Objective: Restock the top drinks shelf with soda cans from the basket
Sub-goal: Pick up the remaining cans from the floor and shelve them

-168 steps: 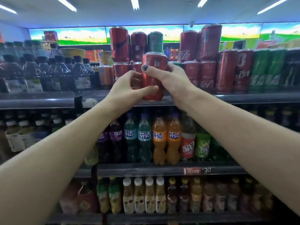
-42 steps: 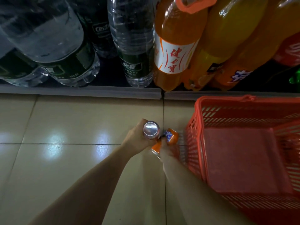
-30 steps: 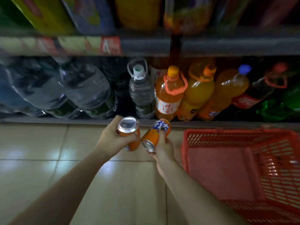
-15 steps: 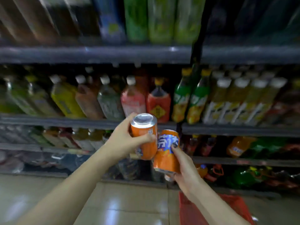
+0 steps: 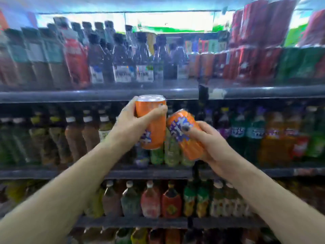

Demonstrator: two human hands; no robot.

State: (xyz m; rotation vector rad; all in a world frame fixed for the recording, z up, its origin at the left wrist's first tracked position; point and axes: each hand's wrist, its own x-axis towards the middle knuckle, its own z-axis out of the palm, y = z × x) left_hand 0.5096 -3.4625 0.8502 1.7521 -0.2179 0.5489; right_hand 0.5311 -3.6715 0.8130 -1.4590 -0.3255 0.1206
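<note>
Your left hand [image 5: 130, 127] grips an upright orange aluminium soda can [image 5: 153, 124], your right hand [image 5: 211, 147] a tilted orange soda can [image 5: 184, 132]; labels blurred, unreadable.

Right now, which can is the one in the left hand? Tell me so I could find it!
Find the top shelf's grey front edge running across the middle of the picture. Just under it, two hands hold orange soda cans side by side. The left hand holds the upright can with its silver top showing; the right hand's can leans over, tipped toward it.
</note>
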